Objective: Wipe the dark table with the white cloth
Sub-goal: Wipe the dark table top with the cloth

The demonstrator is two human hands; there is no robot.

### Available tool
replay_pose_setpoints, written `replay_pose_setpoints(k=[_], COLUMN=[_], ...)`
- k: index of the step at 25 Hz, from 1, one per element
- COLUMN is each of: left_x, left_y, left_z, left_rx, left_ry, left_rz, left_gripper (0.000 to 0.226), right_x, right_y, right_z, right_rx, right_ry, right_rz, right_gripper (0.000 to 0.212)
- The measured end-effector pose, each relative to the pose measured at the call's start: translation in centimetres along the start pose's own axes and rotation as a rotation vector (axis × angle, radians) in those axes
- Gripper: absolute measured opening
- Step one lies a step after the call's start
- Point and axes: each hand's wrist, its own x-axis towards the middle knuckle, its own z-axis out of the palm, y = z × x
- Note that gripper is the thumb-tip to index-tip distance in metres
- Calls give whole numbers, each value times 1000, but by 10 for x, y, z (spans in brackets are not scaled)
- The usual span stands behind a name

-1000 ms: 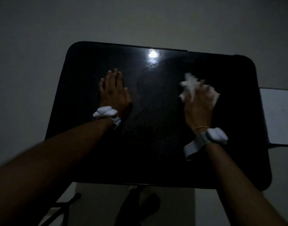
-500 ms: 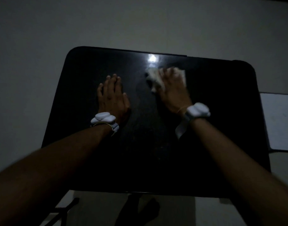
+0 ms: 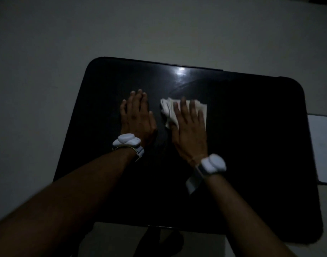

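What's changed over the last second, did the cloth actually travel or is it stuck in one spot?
It travelled. The right hand swept the white cloth from the right part of the dark table up toward the far edge, then back nearer, ending beside the left hand. The cloth, bunched earlier, now lies flatter under spread fingers. The left hand stayed flat on the table.

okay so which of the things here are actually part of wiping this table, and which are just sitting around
Part of the job:
white cloth, pressed flat under the right hand
dark table
left hand, flat on the tabletop beside the cloth

Just around:
white wrist devices, one on each wrist
pale flat surface past the table's right edge
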Motion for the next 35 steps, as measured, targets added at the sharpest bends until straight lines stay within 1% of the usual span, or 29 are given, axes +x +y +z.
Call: replay_pose_setpoints(k=[1, 4, 5, 6, 7, 9, 11, 12, 13, 14, 16, 18, 19, 21, 23, 24, 25, 26, 28, 29, 30, 31, 32, 33, 35], left_x=[-1, 0, 2, 1, 1, 0, -3, -3, -3, -1, 1, 1, 0, -2, -2, -1, 0, 0, -1, -2, -3, -2, -2, -2, -2], left_y=[1, 1, 1, -1, 0, 3, 1, -1, -1, 0, 1, 2, 2, 1, 1, 0, 1, 1, 0, 0, 2, 2, 0, 0, -1], left_z=[1, 2, 2, 1, 0, -1, 0, -1, -2, -2, -1, -1, -1, 0, 1, 1, 2, 2, 3, 4, 5, 6, 6, 6, 7], left_rx=[-1, -4, -5, -4, -5, -26, -34, -32, -35, -42, -50, -39, -31, -28, -28, -29, -33, -33, -20, -17, -22, -23, -23, -21, -15], left_ry=[3, 16, 16, 11, 5, 7, -2, -7, -8, -12, -36, -53, -50, -39, -24, -18, -14, -9, 8, 18, 22, 23, 22, 21, 30], left_rz=[-2, 9, 11, 5, 5, 19, 34, 35, 33, 28, 25, 18, 14, 9, 11, 15, 18, 18, 15, 18, 31, 34, 30, 28, 25], left_gripper=[58, 58, 58, 58, 58, 57, 57, 57, 57, 57, 57, 57, 58, 57, 57, 56, 56, 56, 56, 56, 56, 56, 56, 56, 56], right_x=[27, 108, 123, 131, 128, 101, 62, 55, 59, 69, 90, 92, 84, 57, 29, 16, 2, -11, -31, -29, -22, -14, -7, -4, -15], right_y=[5, 26, 24, 14, 2, -11, -2, 13, 33, 54, 97, 125, 130, 128, 108, 92, 76, 58, 34, 38, 57, 78, 103, 130, 160], right_z=[-2, -3, -2, 1, 2, 0, -4, -9, -14, -18, -30, -41, -43, -43, -39, -33, -28, -20, -10, -13, -18, -24, -30, -38, -50], right_rx=[-4, -56, -68, -79, -78, -43, -19, -32, -51, -84, -107, -97, -80, -48, -27, -34, -51, -68, -84, -74, -78, -109, -152, -156, -59], right_ry=[-2, 29, 19, 6, -17, -97, -202, -226, -218, -174, -111, -55, -6, 91, 158, 183, 188, 169, 32, -22, -24, 7, 46, 75, 115], right_rz=[-9, 211, 243, 198, 107, -163, -410, -471, -471, -400, -137, 106, 180, 314, 481, 530, 518, 431, 144, 17, -52, -54, 23, 165, 473], right_gripper=[60, 60, 60, 61, 62, 61, 60, 61, 63, 68, 78, 70, 65, 63, 62, 62, 63, 64, 60, 59, 60, 60, 61, 63, 63])
